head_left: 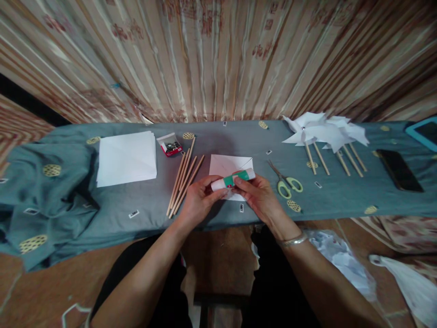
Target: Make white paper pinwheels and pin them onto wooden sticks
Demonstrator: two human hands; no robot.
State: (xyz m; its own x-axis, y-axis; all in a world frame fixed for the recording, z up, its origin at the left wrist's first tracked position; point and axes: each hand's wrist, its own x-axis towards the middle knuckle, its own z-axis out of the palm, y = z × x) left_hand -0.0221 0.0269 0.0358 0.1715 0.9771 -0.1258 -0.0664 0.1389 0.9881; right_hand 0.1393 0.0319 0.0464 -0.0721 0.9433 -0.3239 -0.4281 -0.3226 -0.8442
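A green and white glue stick [244, 175] is held level between my two hands. My left hand [201, 196] pinches its white left end, while my right hand [256, 193] grips the green body near the right end. Beneath them a small white sheet of paper [232, 161] with crease or cut lines lies on the cloth, partly hidden by my hands and the stick. Left of it are several thin wooden sticks [184, 180]. To the right rest scissors [287, 182] with light green handles, blades pointing away.
A stack of white paper [127, 159] lies at the left, beside a small red and white box of metal pins [170, 145]. Several white paper pinwheels [317, 130] on sticks are at the right, near a dark phone [399, 170] and a blue-edged device [423, 132]. Plastic bags [341, 257] lie below.
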